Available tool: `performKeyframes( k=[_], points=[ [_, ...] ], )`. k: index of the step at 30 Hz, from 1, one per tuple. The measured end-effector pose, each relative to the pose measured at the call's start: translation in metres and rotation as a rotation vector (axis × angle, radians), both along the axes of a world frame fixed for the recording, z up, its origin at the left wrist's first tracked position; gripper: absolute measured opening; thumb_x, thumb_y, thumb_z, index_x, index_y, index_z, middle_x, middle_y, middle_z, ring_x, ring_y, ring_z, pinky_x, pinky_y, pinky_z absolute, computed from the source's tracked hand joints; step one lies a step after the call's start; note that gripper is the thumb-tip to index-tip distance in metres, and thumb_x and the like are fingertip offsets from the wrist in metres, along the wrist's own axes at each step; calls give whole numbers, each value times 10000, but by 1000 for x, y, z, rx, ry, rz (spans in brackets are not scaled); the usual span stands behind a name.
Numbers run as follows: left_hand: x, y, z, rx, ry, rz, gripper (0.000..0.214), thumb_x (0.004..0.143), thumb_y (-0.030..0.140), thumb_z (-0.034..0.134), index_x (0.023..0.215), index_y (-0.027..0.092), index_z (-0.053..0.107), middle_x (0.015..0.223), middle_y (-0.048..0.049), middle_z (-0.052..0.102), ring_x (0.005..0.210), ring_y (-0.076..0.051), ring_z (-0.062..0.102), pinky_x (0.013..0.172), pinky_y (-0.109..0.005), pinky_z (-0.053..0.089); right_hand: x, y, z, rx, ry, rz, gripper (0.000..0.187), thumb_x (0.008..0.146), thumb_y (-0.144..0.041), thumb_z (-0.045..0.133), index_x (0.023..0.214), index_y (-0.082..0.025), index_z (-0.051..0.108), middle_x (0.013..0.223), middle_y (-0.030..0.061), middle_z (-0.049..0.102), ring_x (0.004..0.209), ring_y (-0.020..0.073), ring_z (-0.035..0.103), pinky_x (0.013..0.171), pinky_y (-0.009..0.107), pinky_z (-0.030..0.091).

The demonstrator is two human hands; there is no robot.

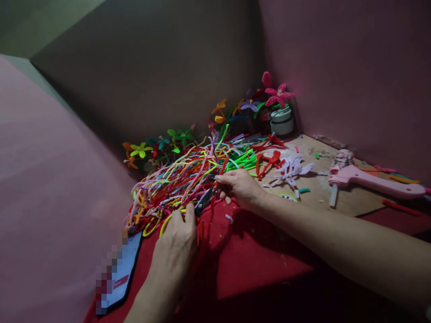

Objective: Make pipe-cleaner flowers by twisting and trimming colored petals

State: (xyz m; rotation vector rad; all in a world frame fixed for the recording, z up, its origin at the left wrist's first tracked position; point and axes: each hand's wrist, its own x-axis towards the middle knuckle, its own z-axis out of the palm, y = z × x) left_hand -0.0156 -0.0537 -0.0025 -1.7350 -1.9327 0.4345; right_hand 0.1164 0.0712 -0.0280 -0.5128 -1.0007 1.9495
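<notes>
A big heap of coloured pipe cleaners (188, 177) lies on a red cloth (256, 255). My left hand (177, 237) rests at the heap's near edge, fingers curled round a yellow pipe cleaner loop (164, 223). My right hand (239, 186) reaches in from the right, its fingers pinched at the heap beside dark scissors (205, 201) that lie between the two hands. I cannot tell whether the right hand grips the scissors or a pipe cleaner.
Finished pipe-cleaner flowers (269, 96) stand in the back corner by a white jar (282, 121). A pink glue gun (373, 181) lies on a wooden board (353, 202) at the right. A phone (117, 273) lies at the lower left. Pink walls enclose the space.
</notes>
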Motion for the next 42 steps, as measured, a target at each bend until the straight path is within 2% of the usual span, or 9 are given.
performKeyframes(
  k=[8, 14, 22, 29, 34, 37, 42],
  points=[
    [1, -9, 3, -43, 86, -20, 468, 800, 36, 254, 1250, 96, 365, 818, -72, 489, 664, -158, 568, 530, -234, 439, 1, 1, 0, -2, -93, 47, 247, 773, -106, 459, 533, -95, 517, 407, 15, 538, 281, 75, 443, 239, 159, 306],
    [0, -11, 4, -55, 111, -23, 477, 810, 22, 224, 1253, 108, 381, 837, -79, 501, 673, -161, 571, 539, -242, 452, 1, 5, -3, -65, -152, 136, 266, 782, -120, 448, 528, -84, 519, 409, 31, 554, 267, 72, 429, 236, 163, 307],
    [-6, -13, 9, -119, 25, -26, 483, 791, 10, 274, 1240, 130, 407, 856, -89, 515, 679, -161, 573, 551, -246, 451, 1, 8, -7, -92, -231, 259, 218, 769, -124, 452, 569, -80, 527, 406, 34, 552, 280, 74, 438, 237, 151, 294],
    [-22, -17, 8, -123, -1, -183, 463, 797, 37, 278, 1228, 146, 410, 836, -72, 499, 682, -151, 543, 563, -249, 436, 5, 9, -4, -117, -276, 403, 196, 746, -123, 460, 567, -83, 530, 388, 35, 551, 266, 82, 436, 230, 155, 299],
    [-26, -19, 12, -167, -23, -206, 541, 750, -12, 296, 1259, 155, 379, 853, -75, 511, 690, -145, 526, 595, -251, 439, 6, 8, -4, -58, -344, 466, 203, 737, -137, 478, 546, -84, 522, 394, 58, 565, 271, 102, 466, 241, 167, 322],
    [-25, -20, 14, -161, -15, -232, 481, 777, 28, 312, 1234, 140, 409, 832, -74, 518, 701, -155, 529, 605, -258, 446, 6, 7, -4, -29, -361, 492, 217, 742, -138, 469, 537, -88, 520, 406, 68, 574, 284, 113, 492, 267, 176, 361],
    [-28, -21, 12, -169, -1, -263, 479, 749, 14, 326, 1201, 128, 439, 814, -68, 545, 678, -155, 545, 606, -265, 461, 6, 6, -5, -51, -335, 532, 238, 752, -114, 456, 524, -79, 515, 402, 68, 564, 277, 121, 494, 260, 177, 351]
  ],
)
